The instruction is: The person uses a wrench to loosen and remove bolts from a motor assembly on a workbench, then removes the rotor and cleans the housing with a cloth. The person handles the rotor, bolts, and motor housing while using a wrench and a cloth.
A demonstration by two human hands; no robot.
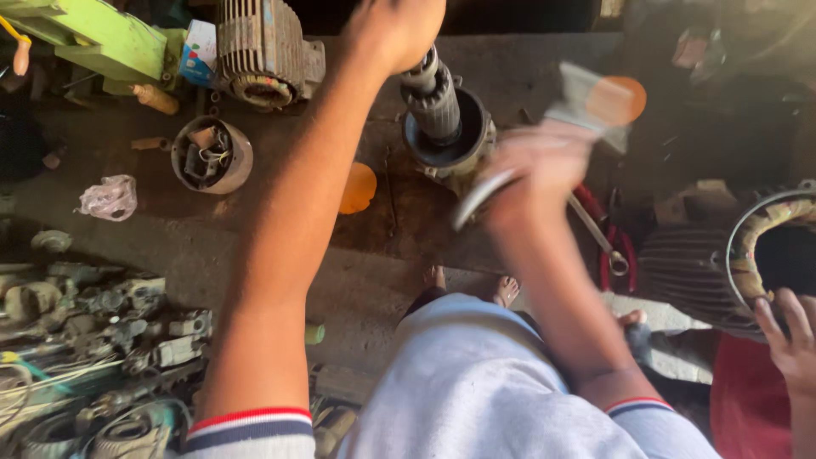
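A dusty concrete floor (255, 229) carried everything. Largest on it was a ribbed grey motor housing (680, 272) at the right edge, its open end ringed with copper windings; another person's hand (790, 340) rested on its lower rim. A second finned motor body (263, 51) lay at the top left beside a green machine frame (110, 42). A heap of grimy metal parts and wire (93, 357) filled the lower left corner.

At top centre a motor rotor (438, 106) stood upright in its dark round end cover (467, 144). The left hand (395, 30) was closed over the top of the rotor's shaft, fingers wrapped around it. The right hand (535, 174), badly blurred, hovered just right of the rotor, curled around a curved pale strip (476, 200) and what seemed a scrap of sandpaper (586, 98); how tightly it gripped I cannot tell.

Smaller things lay around: a round can of odd parts (211, 155), a spanner (599, 238), an orange lid (359, 187), a crumpled pink bag (108, 197).
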